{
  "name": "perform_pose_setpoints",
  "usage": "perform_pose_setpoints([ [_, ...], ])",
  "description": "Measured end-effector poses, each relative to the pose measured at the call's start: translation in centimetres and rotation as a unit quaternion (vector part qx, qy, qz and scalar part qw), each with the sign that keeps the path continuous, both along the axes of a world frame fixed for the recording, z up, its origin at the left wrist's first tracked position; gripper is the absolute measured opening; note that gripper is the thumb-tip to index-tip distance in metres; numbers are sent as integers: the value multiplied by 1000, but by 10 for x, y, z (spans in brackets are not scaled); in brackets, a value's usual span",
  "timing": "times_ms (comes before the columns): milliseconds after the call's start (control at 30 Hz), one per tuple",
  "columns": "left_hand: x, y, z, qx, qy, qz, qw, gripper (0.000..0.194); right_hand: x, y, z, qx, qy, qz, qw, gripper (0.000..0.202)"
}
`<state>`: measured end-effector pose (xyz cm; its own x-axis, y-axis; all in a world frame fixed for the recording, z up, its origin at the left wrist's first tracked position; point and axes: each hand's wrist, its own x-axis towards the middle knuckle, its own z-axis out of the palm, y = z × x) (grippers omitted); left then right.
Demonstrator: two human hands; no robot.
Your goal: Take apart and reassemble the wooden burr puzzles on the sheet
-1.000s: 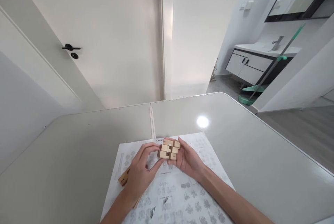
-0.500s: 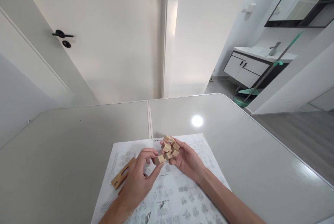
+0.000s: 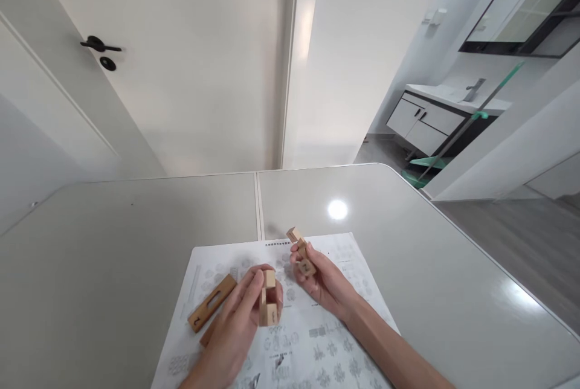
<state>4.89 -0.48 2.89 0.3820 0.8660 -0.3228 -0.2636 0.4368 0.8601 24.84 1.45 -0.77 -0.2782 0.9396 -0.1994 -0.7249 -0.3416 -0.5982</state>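
Observation:
My left hand [image 3: 240,310] is closed round a notched wooden puzzle piece [image 3: 270,315], whose light end faces and a gap between them show past the fingertips. To its right, my right hand [image 3: 326,280] pinches another wooden puzzle piece [image 3: 306,267]; a dark mark is on its near end, and a pale block end sticks up beyond the fingers. The two hands are apart, both above the printed sheet [image 3: 335,328]. Left of my left hand lies a slotted wooden bar [image 3: 212,303] with a dark "2"-like mark. A second wooden piece [image 3: 207,334] is partly hidden behind that hand.
The sheet with small grey diagrams lies on a glossy grey table [image 3: 113,268] with a seam down its middle. Past the table's far edge stands a white door [image 3: 203,75] with a black handle. A washbasin cabinet [image 3: 426,117] and a green-handled broom [image 3: 480,115] are at right.
The clustered wooden pieces between my hands have come apart into two parts, one in each hand. My left hand has moved down and slightly left. The view has shifted slightly.

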Motion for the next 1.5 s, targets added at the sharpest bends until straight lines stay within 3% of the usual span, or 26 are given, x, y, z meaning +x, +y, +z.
perform_pose_setpoints([
  [200,4,-11,-6,-96,-57,-61,992,43,2,0,-3,31,12,24,999,33],
  [400,5,-8,-14,-77,-53,-82,992,39,2,-1,-5,33,20,30,999,36],
  [767,-6,10,-10,-41,-31,-6,999,35,3,-2,-7,19,12,32,999,36],
  [1167,-6,9,-11,-28,-58,-20,998,31,3,-4,-8,23,-18,45,999,38],
  [1500,-2,3,-7,-23,-17,-75,997,45,3,-6,-6,31,-65,60,996,42],
])
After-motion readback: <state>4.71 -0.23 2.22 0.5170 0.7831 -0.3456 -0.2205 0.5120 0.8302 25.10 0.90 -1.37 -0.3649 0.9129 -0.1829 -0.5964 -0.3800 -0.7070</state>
